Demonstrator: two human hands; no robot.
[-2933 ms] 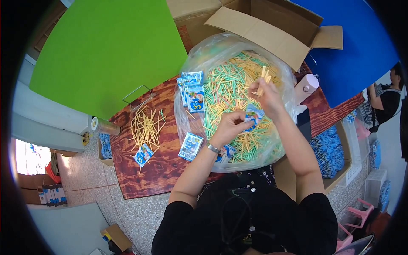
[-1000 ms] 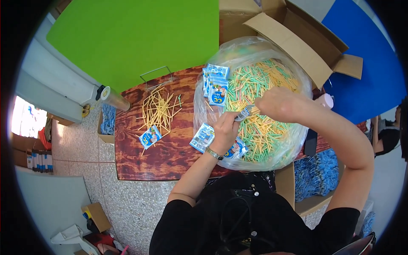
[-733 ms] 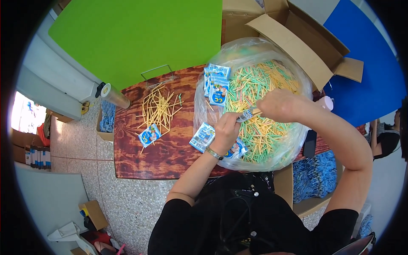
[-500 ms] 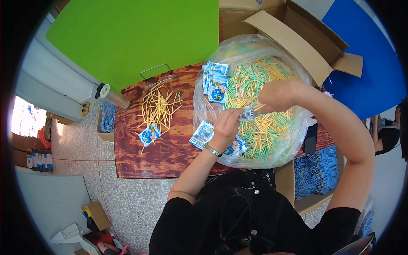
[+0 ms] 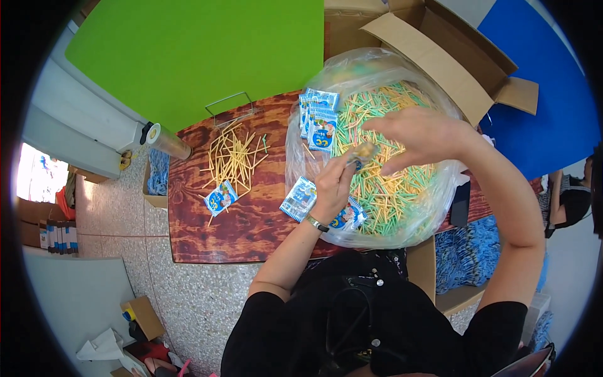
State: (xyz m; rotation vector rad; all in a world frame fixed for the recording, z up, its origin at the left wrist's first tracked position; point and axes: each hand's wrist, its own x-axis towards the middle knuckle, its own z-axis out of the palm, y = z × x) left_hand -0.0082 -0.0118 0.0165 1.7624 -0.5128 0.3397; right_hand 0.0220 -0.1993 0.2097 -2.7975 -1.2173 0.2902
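My left hand (image 5: 333, 187) pinches a small snack packet (image 5: 364, 151) whose upper end, with yellowish stick ends at it, is blurred. Just right of it my right hand (image 5: 419, 135) hangs open, fingers spread, over thin green, yellow and pink snack sticks (image 5: 392, 198). These fill a large clear plastic bag (image 5: 449, 201). On the bag's left side lie several blue-and-white packets (image 5: 322, 131). Another packet (image 5: 299, 200) lies by my left wrist, and one more (image 5: 347, 215) is partly hidden behind it.
A pile of yellow sticks (image 5: 235, 157) with a packet (image 5: 221, 198) lies on the red-brown wooden table (image 5: 207, 242) at left. A green board (image 5: 195, 56) stands behind. Open cardboard boxes (image 5: 433, 60) rise at back right. Blue packets fill a box (image 5: 465, 257) below the table's right side.
My right hand has come off the packet, lifting slightly with its fingers opening. The packet's upper end now tilts up in my left hand, which stays nearly in place.
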